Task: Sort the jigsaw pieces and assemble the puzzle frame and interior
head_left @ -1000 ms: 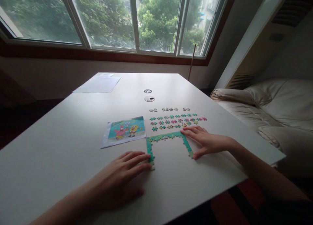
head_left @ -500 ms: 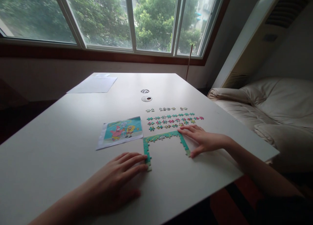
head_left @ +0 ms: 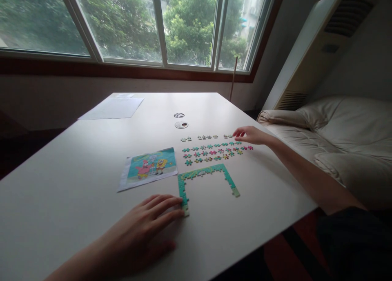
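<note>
A partly joined jigsaw border (head_left: 201,173), green and teal, forms three sides of a rectangle on the white table. My left hand (head_left: 150,220) lies with fingers stretched out, their tips touching the border's left side near its lower end. Above the border, loose jigsaw pieces (head_left: 212,152) are laid out in rows. My right hand (head_left: 249,135) is over the right end of the farthest row of pale pieces (head_left: 207,137), fingers slightly bent and apart, nothing visible in them. Left of the border lies a cartoon picture sheet (head_left: 150,167) with the characters facing me.
Two small round discs (head_left: 181,125) lie beyond the pieces on the white table (head_left: 76,183). A paper sheet (head_left: 112,107) is at the far left corner. A cream sofa (head_left: 343,122) stands to the right, below a tall air conditioner (head_left: 309,48). Windows are behind the table.
My right hand has left the border's right side and moved away from me to the right end of the farthest row. My left hand stays on the border's left side.
</note>
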Motion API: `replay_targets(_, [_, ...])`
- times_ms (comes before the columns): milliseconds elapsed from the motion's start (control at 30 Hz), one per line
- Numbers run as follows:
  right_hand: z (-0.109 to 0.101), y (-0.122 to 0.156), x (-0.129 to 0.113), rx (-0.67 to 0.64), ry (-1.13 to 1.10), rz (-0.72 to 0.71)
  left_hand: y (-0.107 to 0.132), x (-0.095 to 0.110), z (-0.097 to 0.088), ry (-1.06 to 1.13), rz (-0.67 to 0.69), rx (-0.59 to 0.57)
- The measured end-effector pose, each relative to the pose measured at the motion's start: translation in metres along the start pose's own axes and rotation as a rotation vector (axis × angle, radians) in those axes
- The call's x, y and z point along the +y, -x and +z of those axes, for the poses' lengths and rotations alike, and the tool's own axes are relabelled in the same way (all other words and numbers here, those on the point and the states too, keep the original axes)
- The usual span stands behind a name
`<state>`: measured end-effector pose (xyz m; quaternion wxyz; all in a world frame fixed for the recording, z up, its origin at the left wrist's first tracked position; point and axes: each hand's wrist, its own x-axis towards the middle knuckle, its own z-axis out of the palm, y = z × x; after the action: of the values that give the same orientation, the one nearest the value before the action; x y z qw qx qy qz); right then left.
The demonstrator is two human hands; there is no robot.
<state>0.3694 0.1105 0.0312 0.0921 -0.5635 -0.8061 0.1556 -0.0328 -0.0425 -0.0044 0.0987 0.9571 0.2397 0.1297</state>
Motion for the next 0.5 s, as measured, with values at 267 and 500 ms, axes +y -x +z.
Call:
replay_targets(267, [0.008,-0.056,0.041,-0.117,-0.03,0.106,0.0,0.001,-0.001,-0.005,0.002,-0.002])
replay_targets(500, [0.017,-0.062,0.047,-0.119,-0.152,0.168,0.0,0.001,0.0,0.003,0.009,-0.007])
